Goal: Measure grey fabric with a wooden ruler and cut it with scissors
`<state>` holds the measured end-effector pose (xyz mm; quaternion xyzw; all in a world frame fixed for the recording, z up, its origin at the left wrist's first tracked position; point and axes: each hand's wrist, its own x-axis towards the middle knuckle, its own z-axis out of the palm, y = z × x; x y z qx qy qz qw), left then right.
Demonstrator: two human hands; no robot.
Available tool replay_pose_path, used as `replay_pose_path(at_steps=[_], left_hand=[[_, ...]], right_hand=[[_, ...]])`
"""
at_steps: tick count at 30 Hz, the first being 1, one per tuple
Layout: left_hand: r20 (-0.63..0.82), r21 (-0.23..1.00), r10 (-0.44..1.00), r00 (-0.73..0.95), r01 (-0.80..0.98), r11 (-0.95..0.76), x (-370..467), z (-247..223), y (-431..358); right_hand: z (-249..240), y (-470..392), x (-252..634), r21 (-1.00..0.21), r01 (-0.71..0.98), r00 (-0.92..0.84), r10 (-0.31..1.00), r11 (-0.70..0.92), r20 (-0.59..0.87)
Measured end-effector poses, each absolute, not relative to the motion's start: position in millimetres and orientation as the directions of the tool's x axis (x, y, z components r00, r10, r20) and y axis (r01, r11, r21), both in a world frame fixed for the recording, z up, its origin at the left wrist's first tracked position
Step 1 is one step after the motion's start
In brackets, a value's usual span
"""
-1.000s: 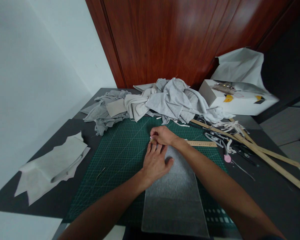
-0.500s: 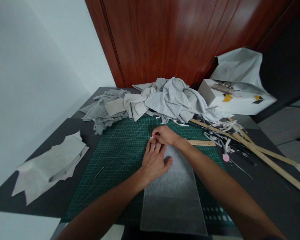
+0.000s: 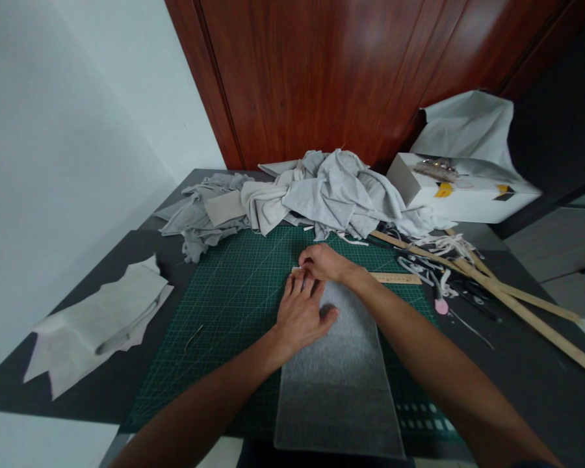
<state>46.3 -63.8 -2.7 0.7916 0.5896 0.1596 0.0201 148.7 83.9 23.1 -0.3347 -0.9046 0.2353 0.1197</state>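
Note:
A long strip of grey fabric (image 3: pixel 338 390) lies lengthwise on a green cutting mat (image 3: pixel 224 286). My left hand (image 3: pixel 302 315) rests flat on the strip's left side, fingers stretched towards its far end and thumb out to the right. Across that far end runs a wooden ruler (image 3: pixel 394 278); its right part sticks out past my right wrist, and my hands hide much of the rest. Just beyond my left fingertips, my right hand (image 3: pixel 324 261) is closed in a pinch at the ruler's left end. A small pinkish piece shows at its fingertips, too small to identify.
Crumpled grey and cream fabrics (image 3: pixel 341 188) are heaped behind the mat. Cut pale fabric (image 3: pixel 102 318) lies left. To the right are long wooden strips (image 3: pixel 511 305), tangled cords (image 3: pixel 443 250), a pink disc (image 3: pixel 441 306) and a white box (image 3: pixel 468 195).
My right hand has shifted very slightly to the right at the strip's far end, still pinching. My left hand stays pressed flat in the same place.

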Motion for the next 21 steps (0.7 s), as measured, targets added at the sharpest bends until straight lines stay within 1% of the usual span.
replay_pose_path(at_steps=[5, 9, 17, 21], left_hand=[[0.209, 0.206, 0.945, 0.253, 0.933, -0.295, 46, -1, -64], [0.207, 0.198, 0.946, 0.250, 0.936, -0.291, 46, -1, -64], [0.231, 0.200, 0.939, 0.253, 0.932, -0.301, 45, -5, -64], [0.231, 0.182, 0.939, 0.255, 0.936, -0.300, 45, -5, -64]], right_hand=[[22, 83, 139, -0.512, 0.531, -0.751, 0.655, 0.675, 0.085], [23, 81, 132, -0.519, 0.527, -0.763, 0.644, 0.672, 0.058], [30, 86, 166, -0.483, 0.562, -0.766, 0.643, 0.671, 0.003], [29, 86, 166, -0.471, 0.561, -0.764, 0.645, 0.681, 0.022]])
